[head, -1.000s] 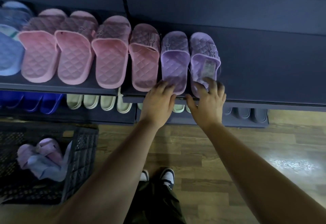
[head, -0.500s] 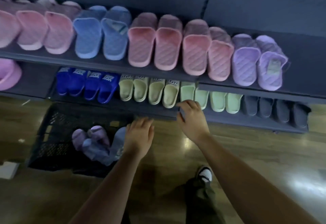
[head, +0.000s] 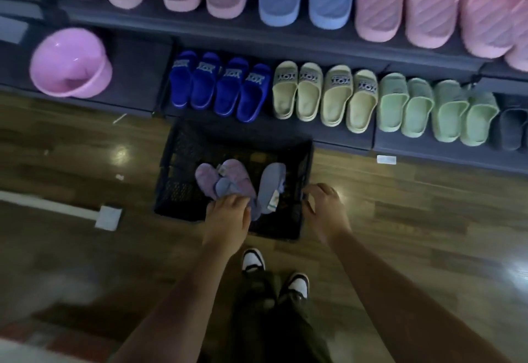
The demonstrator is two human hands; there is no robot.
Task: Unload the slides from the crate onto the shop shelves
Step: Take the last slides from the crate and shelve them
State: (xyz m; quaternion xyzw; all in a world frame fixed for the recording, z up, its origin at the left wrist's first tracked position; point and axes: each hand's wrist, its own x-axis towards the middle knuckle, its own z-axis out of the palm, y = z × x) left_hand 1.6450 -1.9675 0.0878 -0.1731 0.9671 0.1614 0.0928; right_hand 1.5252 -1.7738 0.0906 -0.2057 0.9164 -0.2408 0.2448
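The left hand (head: pixel 227 215) has come down from the shelves (head: pixel 285 45) onto the lavender slides (head: pixel 228 175) in the crate (head: pixel 177 162); a grip cannot be confirmed. The right hand (head: pixel 324 205), fingers curled, is at the crate's right rim, contact unclear. The next pickup is judged to be beginning.

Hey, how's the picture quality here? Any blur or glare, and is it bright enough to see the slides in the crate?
Head view: dim overall. Head view: motion smear is heaviest in the lower left corner and on the pink basin. Head view: bright glare spots on the wood floor. Head view: the slides in the crate are soft, yet their purple and blue colours read.
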